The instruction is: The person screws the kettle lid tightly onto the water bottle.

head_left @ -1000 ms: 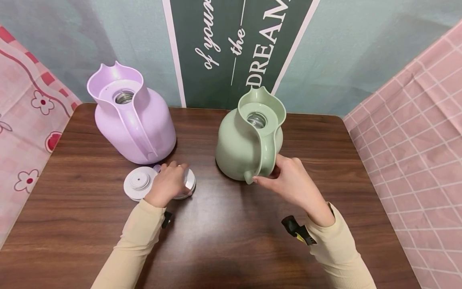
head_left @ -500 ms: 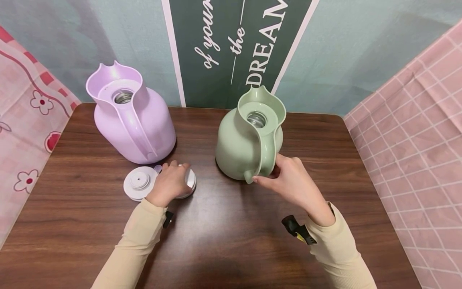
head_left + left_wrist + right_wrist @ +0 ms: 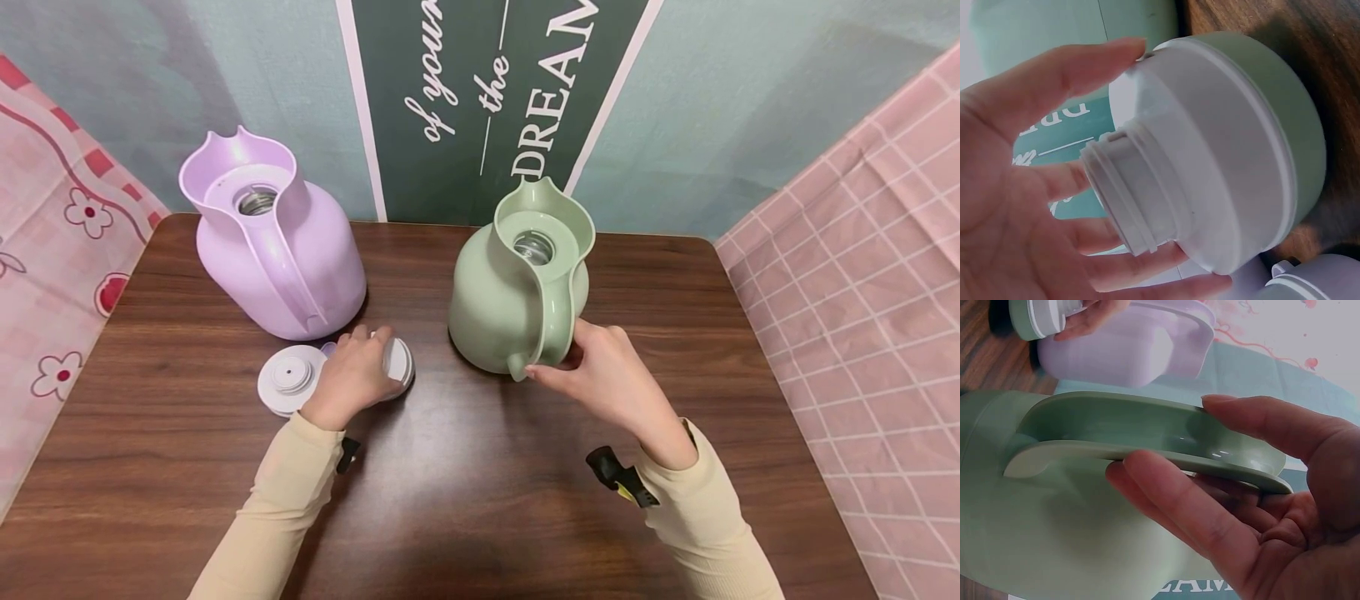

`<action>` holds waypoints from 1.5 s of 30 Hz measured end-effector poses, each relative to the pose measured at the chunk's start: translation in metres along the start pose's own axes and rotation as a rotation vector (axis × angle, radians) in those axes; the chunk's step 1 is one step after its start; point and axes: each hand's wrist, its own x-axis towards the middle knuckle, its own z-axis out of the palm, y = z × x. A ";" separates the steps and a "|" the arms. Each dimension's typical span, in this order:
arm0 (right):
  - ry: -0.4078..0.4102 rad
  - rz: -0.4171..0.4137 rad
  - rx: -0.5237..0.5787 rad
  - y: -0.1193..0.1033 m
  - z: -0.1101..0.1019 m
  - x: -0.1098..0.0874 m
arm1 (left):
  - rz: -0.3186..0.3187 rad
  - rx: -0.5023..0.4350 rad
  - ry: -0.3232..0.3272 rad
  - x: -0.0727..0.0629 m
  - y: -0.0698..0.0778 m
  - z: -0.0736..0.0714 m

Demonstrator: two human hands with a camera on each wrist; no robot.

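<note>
Left hand (image 3: 349,375): fingers clamped on a lid (image 3: 401,367), left of the green jug (image 3: 491,312)
Right hand (image 3: 606,375): thumb and fingers pinching that jug's handle (image 3: 556,321)
Purple jug (image 3: 322,258), second lid (image 3: 289,377): farther left of the green jug

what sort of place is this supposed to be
Probably a staged tabletop setup indoors rather than a working kitchen: a lettered backdrop stands behind the wood-grain table, and a creased pink checked covering runs along its right side.
</note>
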 end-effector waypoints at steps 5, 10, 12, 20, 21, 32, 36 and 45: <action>-0.002 0.002 0.002 0.000 0.000 0.000 | -0.001 -0.027 0.020 -0.001 0.001 -0.001; -0.001 0.001 0.001 0.000 0.000 0.000 | 0.012 -0.057 0.049 -0.001 0.001 -0.004; -0.002 0.000 0.001 0.000 0.000 0.000 | 0.024 -0.068 0.057 -0.001 0.002 -0.006; -0.006 0.009 -0.006 0.000 -0.001 0.001 | 0.051 -0.096 0.074 -0.001 0.005 -0.011; -0.006 0.009 -0.006 0.000 -0.001 0.001 | 0.051 -0.099 0.074 -0.001 0.005 -0.012; -0.007 0.011 0.003 -0.001 -0.001 0.001 | 0.050 -0.147 0.088 0.000 0.011 -0.024; -0.009 0.009 0.002 -0.001 -0.001 0.002 | 0.063 -0.161 0.113 -0.001 0.013 -0.030; -0.018 -0.002 -0.004 -0.001 -0.001 0.003 | 0.114 -0.158 0.177 0.002 0.019 -0.041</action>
